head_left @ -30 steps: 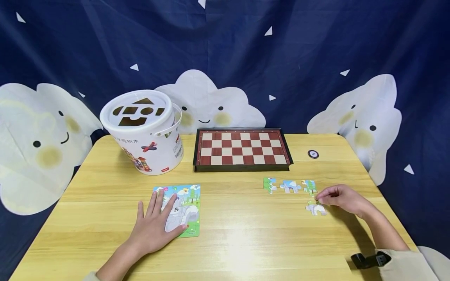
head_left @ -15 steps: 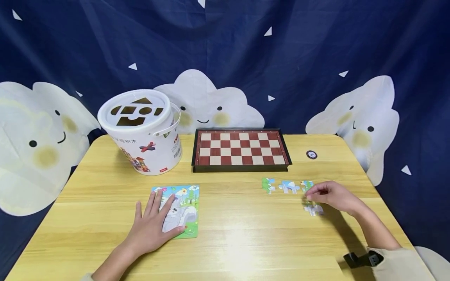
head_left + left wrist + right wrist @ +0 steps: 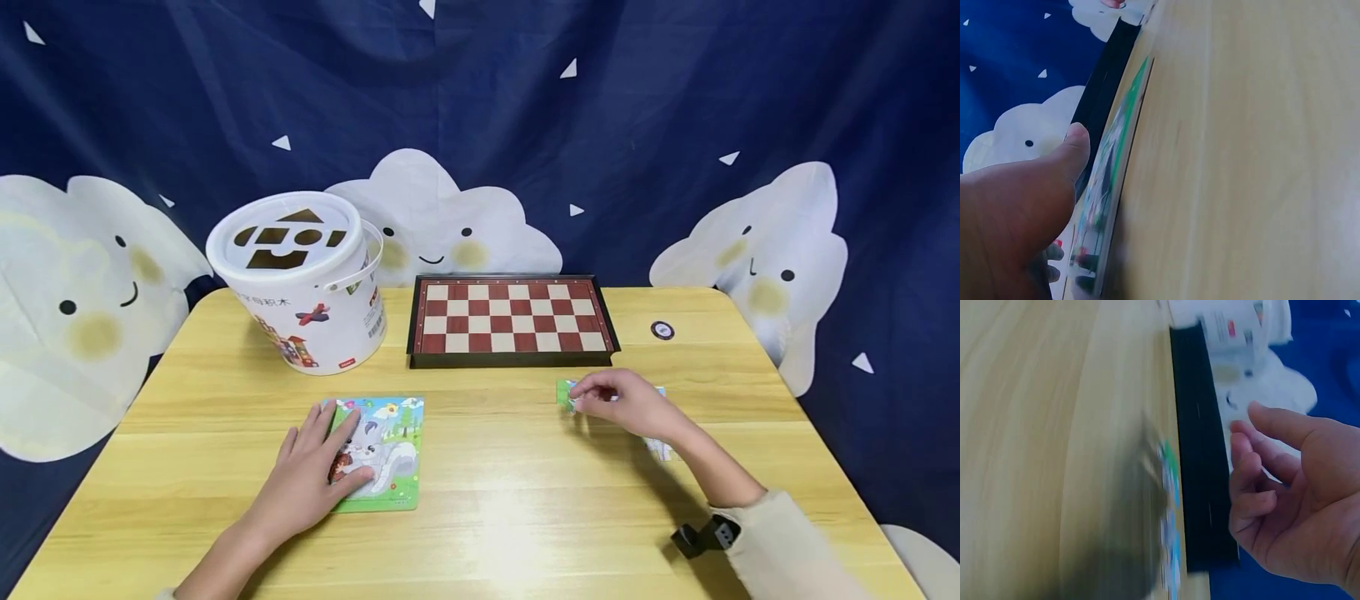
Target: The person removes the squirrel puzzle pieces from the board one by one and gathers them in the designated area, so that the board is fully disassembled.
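My left hand (image 3: 300, 475) rests with spread fingers on the left part of a square jigsaw puzzle (image 3: 393, 467) with a squirrel picture. Seen edge-on in the left wrist view, the puzzle (image 3: 1110, 162) lies flat below the thumb. My right hand (image 3: 633, 404) hovers over a row of loose puzzle pieces, fingertips near the green leftmost piece (image 3: 564, 396). Its fingers are loosely bent, and nothing shows between them in the right wrist view. Another piece (image 3: 660, 450) lies partly under the wrist; the hand hides most of the others.
Behind the puzzle stands a white bucket (image 3: 322, 333) with shape holes in its lid. A red and white checkered board (image 3: 510, 360) lies at the back middle, with a dark round chip (image 3: 663, 331) to its right. A patterned blue curtain (image 3: 510, 83) hangs behind the table.
My right hand has moved left along the row of pieces, from the rightmost ones toward the green one. My left hand has slid slightly left, uncovering more of the squirrel picture.
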`<state>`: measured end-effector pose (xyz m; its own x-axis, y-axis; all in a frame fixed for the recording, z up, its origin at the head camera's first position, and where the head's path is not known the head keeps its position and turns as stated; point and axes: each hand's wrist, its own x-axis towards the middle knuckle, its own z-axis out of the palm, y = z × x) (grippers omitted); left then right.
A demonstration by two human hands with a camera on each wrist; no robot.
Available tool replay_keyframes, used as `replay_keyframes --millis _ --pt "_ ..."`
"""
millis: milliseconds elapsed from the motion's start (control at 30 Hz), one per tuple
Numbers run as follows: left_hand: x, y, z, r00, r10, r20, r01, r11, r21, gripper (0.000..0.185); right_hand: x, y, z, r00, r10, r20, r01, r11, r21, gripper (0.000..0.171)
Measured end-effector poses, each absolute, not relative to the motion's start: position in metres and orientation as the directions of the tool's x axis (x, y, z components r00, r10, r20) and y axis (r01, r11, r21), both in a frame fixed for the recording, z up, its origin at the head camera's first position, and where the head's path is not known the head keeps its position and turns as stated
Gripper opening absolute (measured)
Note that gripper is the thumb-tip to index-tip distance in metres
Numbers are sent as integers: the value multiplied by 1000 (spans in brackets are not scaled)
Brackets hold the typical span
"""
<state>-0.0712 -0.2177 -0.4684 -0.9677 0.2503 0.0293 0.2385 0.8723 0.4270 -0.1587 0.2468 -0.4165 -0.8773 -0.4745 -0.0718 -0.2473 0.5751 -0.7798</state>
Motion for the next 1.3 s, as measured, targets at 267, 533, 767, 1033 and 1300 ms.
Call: replay_keyframes --millis 267,533,767,1033,1300 --pt "-70 -231 -467 -968 252 0 227 874 430 92 -164 191 -420 -815 -579 -5 -351 502 -791 19" --pt "-66 -233 -473 -964 265 -34 228 883 409 98 -164 129 -425 -759 -650 -34 -351 453 -820 23" --pt "-65 -230 -481 -965 261 -25 234 901 364 103 -158 80 -430 -753 -657 -23 -341 420 -841 28" --pt "-64 -229 -482 -966 257 -30 230 907 353 103 -155 35 -441 -749 -662 -26 -361 441 -822 32" --pt "-65 -228 -479 -968 249 -30 223 907 358 102 -154 3 -447 -746 -663 -54 -446 558 -700 42"
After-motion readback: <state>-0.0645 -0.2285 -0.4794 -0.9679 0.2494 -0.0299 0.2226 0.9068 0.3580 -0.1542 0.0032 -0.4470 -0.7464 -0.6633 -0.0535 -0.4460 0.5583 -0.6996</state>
